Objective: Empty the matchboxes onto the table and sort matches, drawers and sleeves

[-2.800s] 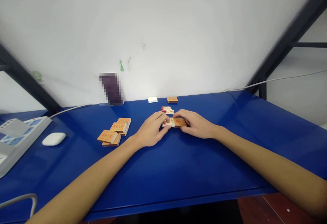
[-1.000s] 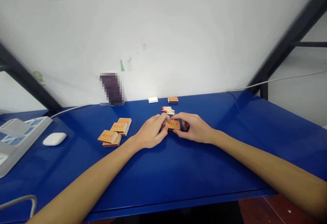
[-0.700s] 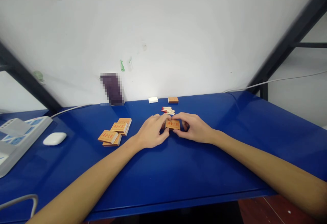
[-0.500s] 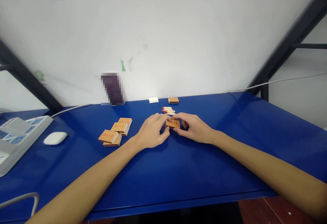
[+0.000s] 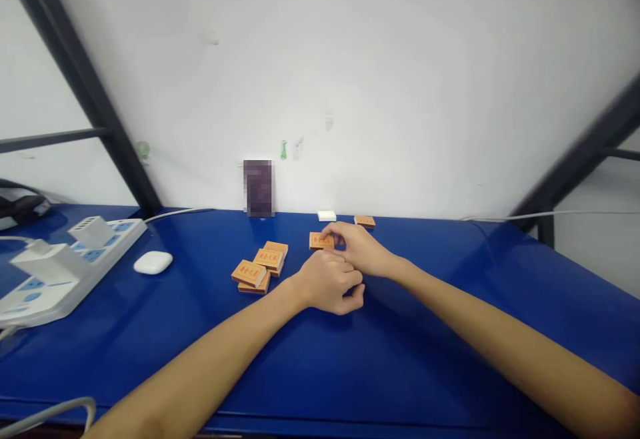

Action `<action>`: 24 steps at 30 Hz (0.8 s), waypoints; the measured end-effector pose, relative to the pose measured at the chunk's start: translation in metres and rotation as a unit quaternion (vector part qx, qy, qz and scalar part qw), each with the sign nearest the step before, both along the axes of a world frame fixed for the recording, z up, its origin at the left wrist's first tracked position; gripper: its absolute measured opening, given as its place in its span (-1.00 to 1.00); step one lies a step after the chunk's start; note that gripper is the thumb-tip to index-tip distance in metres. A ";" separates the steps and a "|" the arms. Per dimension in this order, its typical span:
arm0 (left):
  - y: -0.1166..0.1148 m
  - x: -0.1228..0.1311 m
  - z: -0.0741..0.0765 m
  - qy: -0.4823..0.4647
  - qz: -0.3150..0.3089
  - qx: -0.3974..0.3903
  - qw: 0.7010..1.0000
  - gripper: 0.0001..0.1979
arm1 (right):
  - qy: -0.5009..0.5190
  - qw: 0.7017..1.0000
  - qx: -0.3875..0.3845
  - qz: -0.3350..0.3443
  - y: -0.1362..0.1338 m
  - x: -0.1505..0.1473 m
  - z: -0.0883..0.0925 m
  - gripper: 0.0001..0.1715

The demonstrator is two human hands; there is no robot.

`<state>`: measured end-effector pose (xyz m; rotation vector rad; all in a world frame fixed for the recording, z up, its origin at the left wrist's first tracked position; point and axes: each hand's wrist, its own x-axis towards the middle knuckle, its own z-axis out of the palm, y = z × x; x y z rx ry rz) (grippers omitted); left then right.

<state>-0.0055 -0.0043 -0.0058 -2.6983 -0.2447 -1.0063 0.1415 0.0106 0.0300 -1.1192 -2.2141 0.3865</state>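
My right hand point(image 5: 364, 247) is closed on an orange matchbox point(image 5: 321, 240), its fingertips on the box's right end. The box's printed face is turned up. Just below and in front of it is my left hand point(image 5: 331, 282), its fingers curled in; whatever they hold, if anything, is hidden. The two hands overlap or nearly touch. Several more orange matchboxes point(image 5: 251, 272) lie heaped to the left of my left hand. No loose matches show in the current view.
At the wall, a small white box-like piece point(image 5: 327, 216) and another matchbox point(image 5: 365, 221) lie on the blue table point(image 5: 400, 372). A blurred dark rectangle point(image 5: 259, 188) leans there too. On the left are a white rounded case point(image 5: 153, 263) and a power strip point(image 5: 87, 279) with plugs.
The view has turned leftward. My left hand has let go of the matchbox and curled up nearer me. The matchbox, in my right hand, has shifted left; the loose matches are out of sight.
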 end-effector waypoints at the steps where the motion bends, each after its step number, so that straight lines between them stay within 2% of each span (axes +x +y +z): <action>1: -0.001 -0.002 0.000 0.005 0.008 0.000 1.000 -0.75 | 0.004 1.000 -0.027 -0.011 0.007 -0.011 0.007 -0.83; 3: -0.003 -0.004 -0.001 0.037 0.014 -0.013 0.999 -0.75 | 0.023 0.997 -0.071 -0.028 0.020 -0.031 0.021 -0.78; 6: -0.006 -0.001 -0.002 0.094 0.021 -0.060 0.994 -0.76 | -0.006 0.998 -0.065 0.013 0.031 -0.059 0.032 -0.82; 8: -0.006 0.001 -0.003 0.093 0.043 -0.102 0.989 -0.75 | -0.027 0.996 -0.074 0.034 0.032 -0.073 0.031 -0.84; 11: -0.002 0.002 -0.004 0.088 0.031 -0.120 0.988 -0.75 | -0.022 0.996 -0.074 0.044 0.029 -0.086 0.023 -0.85; 19: 0.001 0.001 -0.004 0.085 0.004 -0.155 0.984 -0.75 | 0.020 0.988 -0.126 0.086 0.025 -0.082 0.014 -0.72; 22: 0.001 0.001 -0.003 0.080 0.020 -0.173 0.981 -0.73 | 0.011 0.993 -0.089 0.081 0.030 -0.070 0.013 -0.69; 24: -0.001 0.000 -0.001 0.088 0.046 -0.193 0.976 -0.72 | -0.023 0.998 -0.035 0.044 0.038 -0.057 0.011 -0.70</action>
